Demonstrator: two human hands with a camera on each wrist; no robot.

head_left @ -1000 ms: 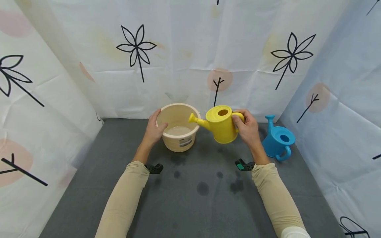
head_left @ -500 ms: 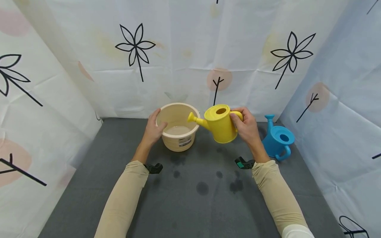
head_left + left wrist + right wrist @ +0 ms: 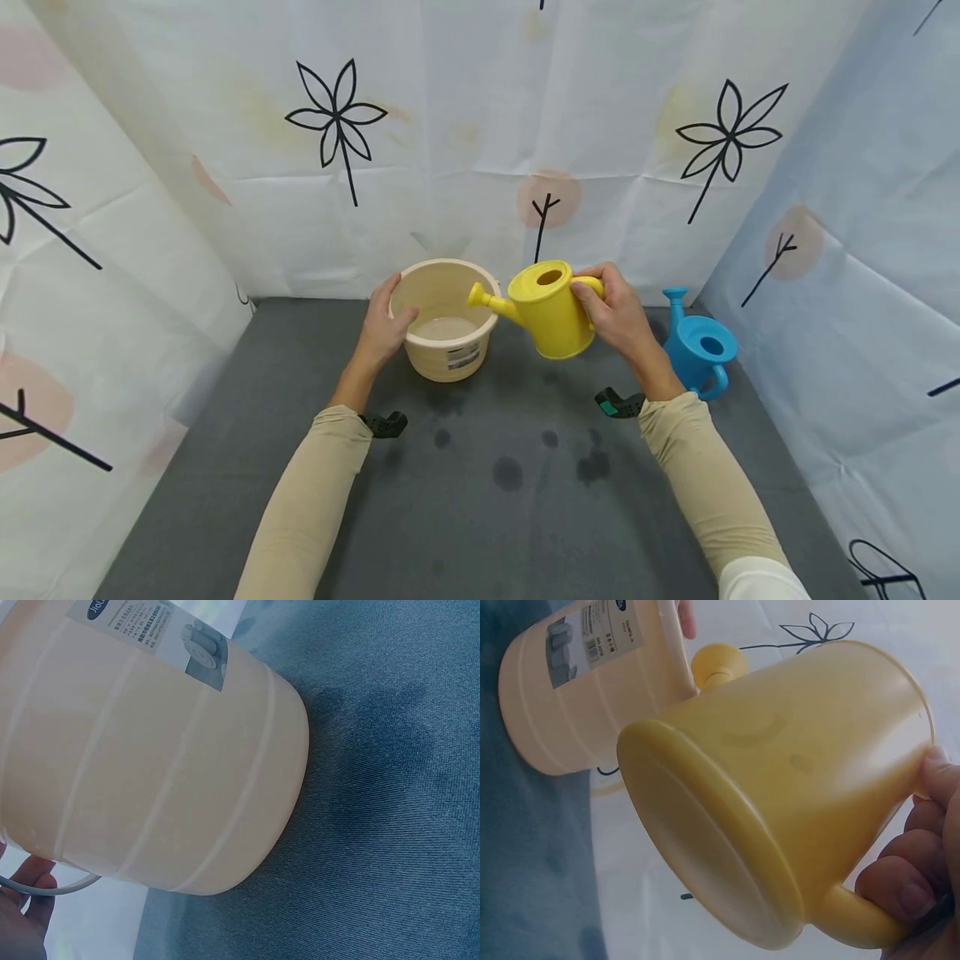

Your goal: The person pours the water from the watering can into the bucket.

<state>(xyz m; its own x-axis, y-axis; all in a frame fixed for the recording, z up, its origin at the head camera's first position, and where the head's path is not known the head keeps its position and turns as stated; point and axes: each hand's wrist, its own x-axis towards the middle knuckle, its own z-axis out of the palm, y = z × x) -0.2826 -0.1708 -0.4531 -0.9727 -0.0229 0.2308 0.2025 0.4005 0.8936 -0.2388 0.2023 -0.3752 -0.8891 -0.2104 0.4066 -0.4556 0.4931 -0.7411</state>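
Note:
A cream plastic bucket (image 3: 450, 358) with a printed label stands on the dark grey cloth. My left hand (image 3: 381, 332) holds its left rim, with the thumb inside the wall. In the left wrist view, fingers (image 3: 34, 889) show beside a grey bail handle (image 3: 71, 887) below the bucket wall. My right hand (image 3: 618, 317) grips the handle of a yellow watering can (image 3: 557, 321), held above the cloth. The can leans left, and its spout rose (image 3: 477, 295) sits over the bucket's right rim. Whether the bucket contains water I cannot tell.
A blue watering can (image 3: 699, 354) stands at the right, behind my right forearm. Dark wet-looking spots (image 3: 507, 473) mark the cloth (image 3: 480, 533) in front. White patterned curtains (image 3: 442, 133) enclose the back and both sides.
The yellow watering can has tipped a little further left, its handle side rising with my right hand. My left hand and the bucket have stayed in place. The head view has shifted slightly.

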